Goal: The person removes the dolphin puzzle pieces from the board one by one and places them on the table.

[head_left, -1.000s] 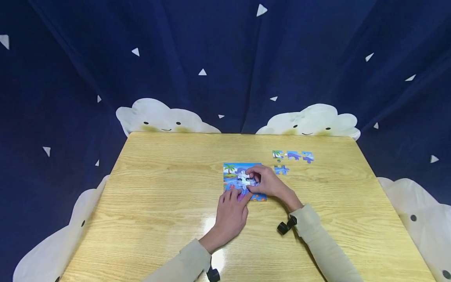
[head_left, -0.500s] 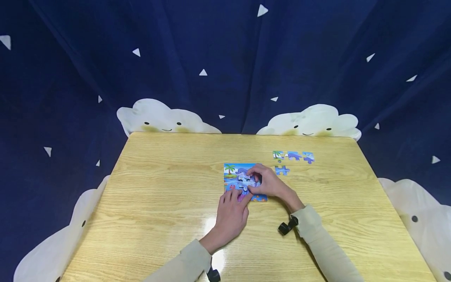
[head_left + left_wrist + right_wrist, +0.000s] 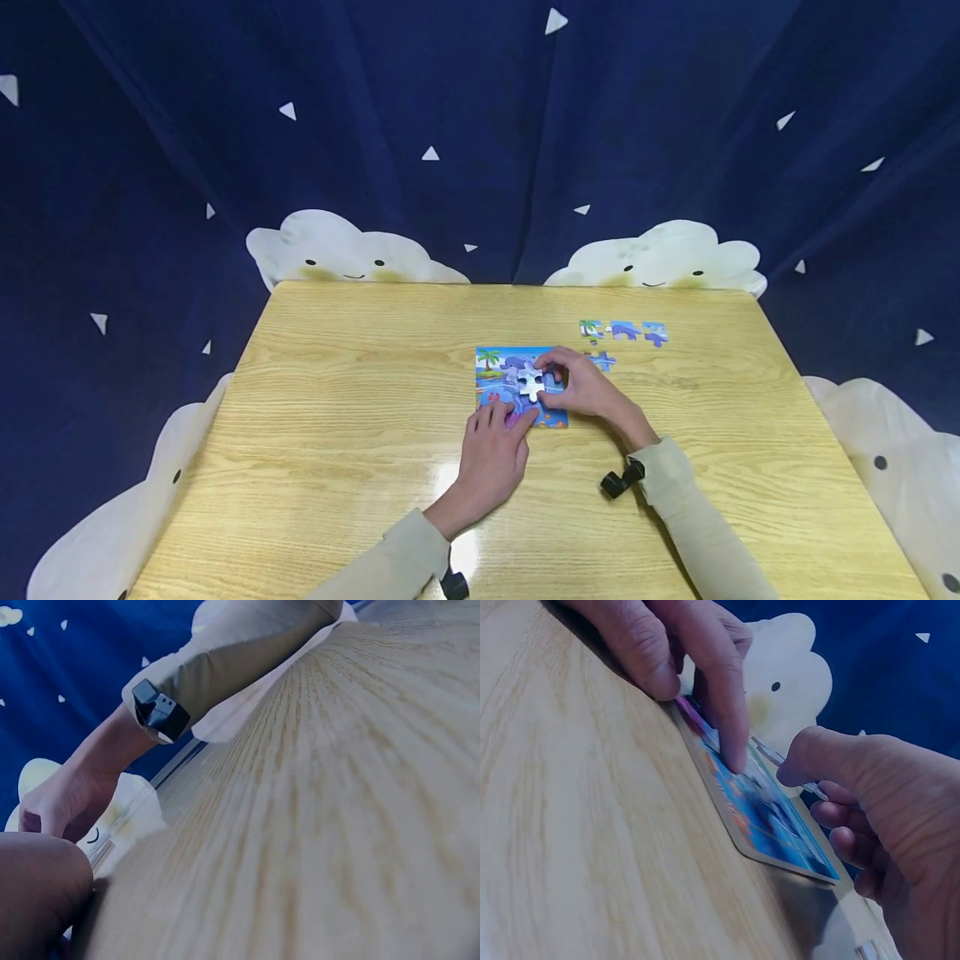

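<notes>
A picture board (image 3: 489, 361) with a palm tree and a purple dolphin lies on the table. Between thumb and fingers, my right hand (image 3: 585, 389) pinches a pale jigsaw piece (image 3: 531, 379) over the board's middle. The right wrist view shows this jigsaw piece (image 3: 769, 753) tilted and raised off the board. My left hand (image 3: 492, 454) rests on the board's near edge, thumb and index finger spread; in the right wrist view its index finger (image 3: 731, 712) presses on the picture. The left wrist view shows only part of my left hand (image 3: 41, 889), with my right hand (image 3: 71, 799) beyond.
Several loose jigsaw pieces lie right of the board: a palm-tree piece (image 3: 590, 328), a dolphin piece (image 3: 624, 331), another purple-and-blue one (image 3: 655, 333) and a blue one (image 3: 602, 362) partly behind my right hand. The wooden table (image 3: 360, 400) ends before a dark blue curtain (image 3: 420, 100).
My right hand has shifted slightly right with the jigsaw piece, which now tilts differently and shows a brighter surface. My left hand has stayed put on the board.
</notes>
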A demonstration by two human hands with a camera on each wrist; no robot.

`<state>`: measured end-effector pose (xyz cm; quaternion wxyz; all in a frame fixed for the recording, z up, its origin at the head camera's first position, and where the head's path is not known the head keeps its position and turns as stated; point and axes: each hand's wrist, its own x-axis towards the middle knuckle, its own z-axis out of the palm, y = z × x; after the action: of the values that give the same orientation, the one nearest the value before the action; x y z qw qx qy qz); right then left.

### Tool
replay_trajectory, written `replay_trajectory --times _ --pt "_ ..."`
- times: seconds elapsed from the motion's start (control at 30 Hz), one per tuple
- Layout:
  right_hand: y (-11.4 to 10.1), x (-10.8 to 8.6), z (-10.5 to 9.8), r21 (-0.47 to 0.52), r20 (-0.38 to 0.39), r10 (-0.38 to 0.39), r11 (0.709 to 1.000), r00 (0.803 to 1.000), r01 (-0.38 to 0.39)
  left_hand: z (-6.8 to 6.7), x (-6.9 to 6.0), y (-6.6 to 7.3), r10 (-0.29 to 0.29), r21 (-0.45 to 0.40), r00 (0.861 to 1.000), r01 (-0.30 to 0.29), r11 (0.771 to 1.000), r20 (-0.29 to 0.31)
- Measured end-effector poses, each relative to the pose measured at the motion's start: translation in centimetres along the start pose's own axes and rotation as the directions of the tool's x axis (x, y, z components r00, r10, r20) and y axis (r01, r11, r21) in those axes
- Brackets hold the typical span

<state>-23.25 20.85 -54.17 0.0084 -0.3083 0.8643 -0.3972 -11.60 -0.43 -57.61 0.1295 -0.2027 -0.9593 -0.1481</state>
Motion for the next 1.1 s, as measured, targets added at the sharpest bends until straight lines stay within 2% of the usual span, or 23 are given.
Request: replay_trajectory --times 0.17,0.5,1.1 --pt "0.4 -0.9 -0.9 0.026 -0.023 0.007 1.0 1.0 -0.007 -0.1 0.0 0.0 -0.009 -0.002 1.0 0.009 1.0 0.022" --pt "1.1 -2.8 -2.9 0.038 -0.07 0.052 0.998 0.996 -0.049 -0.3 0.1 0.1 -0.006 -0.007 1.0 0.006 1.0 0.009" --pt "5.2 -6.0 -8.0 0.068 -0.164 0.157 0.987 0.974 -0.147 -0.2 -0.1 0.1 0.004 -0.013 1.0 -0.004 1.0 -0.013"
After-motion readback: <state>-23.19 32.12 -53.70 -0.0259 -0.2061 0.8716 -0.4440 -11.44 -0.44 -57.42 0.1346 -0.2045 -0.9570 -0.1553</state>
